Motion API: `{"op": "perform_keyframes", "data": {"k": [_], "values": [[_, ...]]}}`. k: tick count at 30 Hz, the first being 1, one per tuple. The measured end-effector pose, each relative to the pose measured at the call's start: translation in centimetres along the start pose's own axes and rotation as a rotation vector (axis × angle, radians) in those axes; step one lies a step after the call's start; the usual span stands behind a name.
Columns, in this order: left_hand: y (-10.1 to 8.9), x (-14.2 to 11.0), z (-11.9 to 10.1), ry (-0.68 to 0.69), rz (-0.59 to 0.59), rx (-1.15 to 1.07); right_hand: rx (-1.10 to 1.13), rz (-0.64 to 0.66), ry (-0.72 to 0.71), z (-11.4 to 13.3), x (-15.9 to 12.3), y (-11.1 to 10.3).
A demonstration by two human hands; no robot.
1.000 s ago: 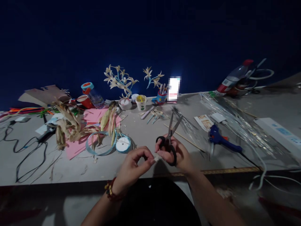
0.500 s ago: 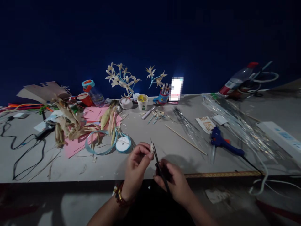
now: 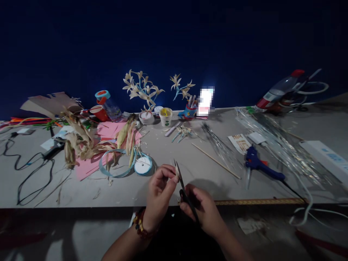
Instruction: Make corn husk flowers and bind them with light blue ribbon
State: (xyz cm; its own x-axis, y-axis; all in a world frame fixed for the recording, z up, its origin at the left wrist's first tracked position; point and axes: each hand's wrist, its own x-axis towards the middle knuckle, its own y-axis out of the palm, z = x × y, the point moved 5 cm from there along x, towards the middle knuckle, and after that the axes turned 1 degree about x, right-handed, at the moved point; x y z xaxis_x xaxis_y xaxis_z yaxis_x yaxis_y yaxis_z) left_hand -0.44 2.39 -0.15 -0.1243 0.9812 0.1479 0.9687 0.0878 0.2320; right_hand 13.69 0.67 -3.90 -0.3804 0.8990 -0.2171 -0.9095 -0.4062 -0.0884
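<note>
My left hand (image 3: 161, 186) pinches a small pale piece of corn husk (image 3: 177, 171) between thumb and fingertips, above the table's front edge. My right hand (image 3: 201, 206) is closed round the dark handles of a pair of scissors (image 3: 185, 195). Their blades point up and away, slightly parted, and lie right beside the husk piece; whether they touch it I cannot tell. Just left of my left hand lies a roll of light blue ribbon (image 3: 143, 165). Dried corn husks (image 3: 81, 143) are heaped on pink paper (image 3: 84, 170) farther left.
Pale husk flowers (image 3: 143, 88) stand at the back by a white tub (image 3: 165, 117) and a lit phone (image 3: 205, 101). A thin stick (image 3: 216, 160), a blue glue gun (image 3: 262, 168), wires (image 3: 220, 145) and a white power strip (image 3: 327, 157) lie on the right. Black cables (image 3: 35, 181) curl at the left.
The scissor blades have parted slightly beside the husk piece. Both hands stay in nearly the same place, and the whole view has shifted a little.
</note>
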Motion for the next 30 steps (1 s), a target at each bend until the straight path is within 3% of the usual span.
{"op": "perform_keyframes", "data": {"k": [14,20,26,30], "values": [[0.08,0.09,-0.05,0.012,0.0,0.014,-0.065,-0.037,0.02,0.15,0.33,-0.15],[0.1,0.01,-0.01,0.007,-0.006,0.01,-0.099,-0.062,-0.041,0.18,0.37,-0.3],[-0.09,0.06,0.37,-0.05,0.069,-0.054,0.116,0.056,0.069,-0.45,-0.01,0.08],[-0.18,0.12,0.47,-0.062,0.1,-0.086,0.157,0.073,0.069,-0.09,-0.07,0.0]]}}
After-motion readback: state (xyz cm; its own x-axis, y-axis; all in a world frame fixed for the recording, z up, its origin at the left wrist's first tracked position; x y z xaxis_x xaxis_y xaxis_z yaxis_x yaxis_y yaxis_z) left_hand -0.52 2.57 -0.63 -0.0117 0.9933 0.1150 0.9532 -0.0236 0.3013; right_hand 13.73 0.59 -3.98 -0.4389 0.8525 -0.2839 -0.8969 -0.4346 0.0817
